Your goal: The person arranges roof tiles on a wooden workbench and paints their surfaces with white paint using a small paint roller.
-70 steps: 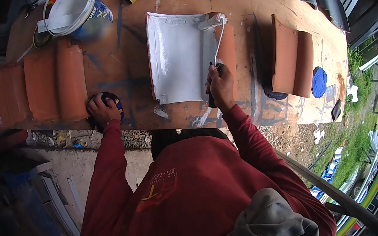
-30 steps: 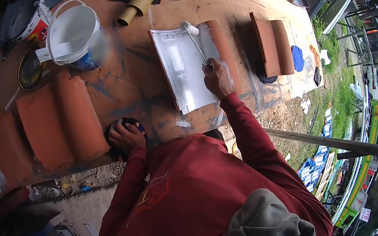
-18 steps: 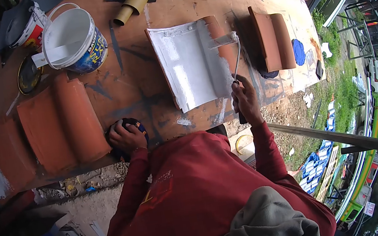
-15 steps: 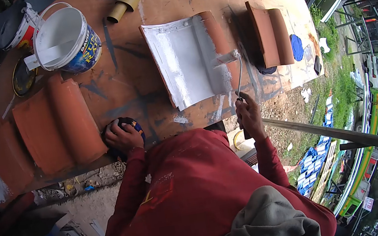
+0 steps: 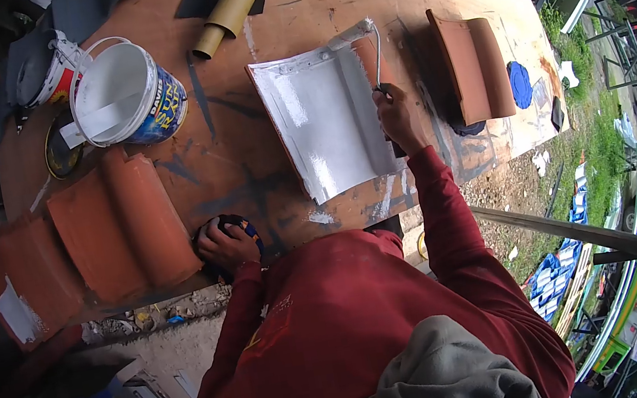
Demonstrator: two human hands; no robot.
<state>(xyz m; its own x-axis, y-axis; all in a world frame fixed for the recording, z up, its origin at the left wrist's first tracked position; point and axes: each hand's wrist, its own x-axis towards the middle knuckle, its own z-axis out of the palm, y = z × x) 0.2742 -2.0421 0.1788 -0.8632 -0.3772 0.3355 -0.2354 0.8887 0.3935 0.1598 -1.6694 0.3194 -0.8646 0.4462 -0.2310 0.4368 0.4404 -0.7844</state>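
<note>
My right hand (image 5: pixel 401 121) is closed round the handle of a paint roller (image 5: pixel 351 34). The roller's white head lies at the far edge of a roof tile (image 5: pixel 330 114), which is coated mostly white, with bare terracotta along its upper right side. My left hand (image 5: pixel 227 243) rests at the near table edge, fingers curled over a dark cloth bundle (image 5: pixel 246 224) with blue and orange bits. Beside it, on the left, lies a terracotta tile (image 5: pixel 119 226). Another tile (image 5: pixel 22 275) with a white patch sits farther left.
A white paint bucket (image 5: pixel 154 108) with a flat white piece inside stands at the left of the wooden table (image 5: pixel 244 152). Behind are a brown roll (image 5: pixel 234 8) and dark sheets. To the right are a bare tile (image 5: pixel 474 66), a blue cloth (image 5: pixel 519 84) and a metal pole (image 5: pixel 581 224).
My right hand has moved the roller away from me, up to the tile's far edge, and more of the ridge is white. My left hand stays on the bundle. The view has shifted slightly.
</note>
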